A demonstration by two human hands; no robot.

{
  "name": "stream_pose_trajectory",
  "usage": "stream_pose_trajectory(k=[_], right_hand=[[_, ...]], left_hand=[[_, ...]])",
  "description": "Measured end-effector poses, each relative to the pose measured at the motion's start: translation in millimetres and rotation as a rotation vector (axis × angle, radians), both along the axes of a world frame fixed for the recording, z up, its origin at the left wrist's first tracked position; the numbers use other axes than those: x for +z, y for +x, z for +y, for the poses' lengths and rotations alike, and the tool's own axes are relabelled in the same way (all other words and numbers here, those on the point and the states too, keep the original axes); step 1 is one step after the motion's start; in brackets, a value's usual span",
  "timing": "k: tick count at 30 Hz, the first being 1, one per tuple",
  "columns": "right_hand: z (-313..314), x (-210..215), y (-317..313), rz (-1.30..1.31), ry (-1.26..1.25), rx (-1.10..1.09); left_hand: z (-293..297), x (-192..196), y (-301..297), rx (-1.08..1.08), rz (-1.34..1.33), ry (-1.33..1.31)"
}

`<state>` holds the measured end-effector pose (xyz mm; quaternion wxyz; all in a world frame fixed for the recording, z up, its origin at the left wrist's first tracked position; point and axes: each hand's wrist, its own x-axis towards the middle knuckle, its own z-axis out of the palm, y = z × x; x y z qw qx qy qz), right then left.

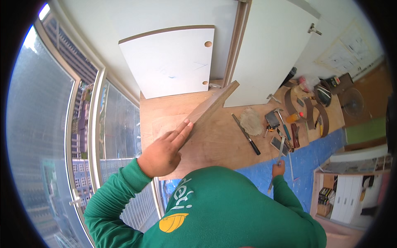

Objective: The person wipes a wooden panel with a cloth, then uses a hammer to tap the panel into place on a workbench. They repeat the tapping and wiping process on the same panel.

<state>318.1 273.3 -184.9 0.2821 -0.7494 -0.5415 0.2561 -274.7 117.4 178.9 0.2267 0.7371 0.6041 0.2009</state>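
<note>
A narrow brown-edged board [211, 106] stands on the wooden worktop, its edge slanting away to the right. My left hand [162, 153] holds its near end, two fingers stretched along the edge and the rest bent below. At the worktop's front right, my right hand [279, 168] is closed around a long, narrow, flat grey metal tool [282, 145]. One end of this tool points toward the loose tools, the other sticks out below my fist. Its exact kind is unclear. Apart from both hands lies a file [247, 135] with a black handle.
A white panel [167, 62] with two round holes leans at the back, beside a hinged white door [269, 45]. A hammer [283, 124], a flat beige lump [250, 121], a yellow bottle [294, 118] and curled brown strips [321, 120] lie right. Windows [45, 124] flank my left.
</note>
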Motion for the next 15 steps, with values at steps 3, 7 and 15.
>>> stream_pose_trajectory(k=[3, 7, 15], right_hand=[[23, 63, -61, 0.018, 0.307, 0.045], [35, 199, -153, 0.426, -0.110, 0.061], [11, 392, -308, 0.361, -0.092, 0.657]], left_hand=[[0, -5, -4, -0.043, -0.122, -0.027], [-2, -12, -4, -0.053, -0.158, 0.001], [-7, -25, 5, 0.003, -0.158, 0.090]])
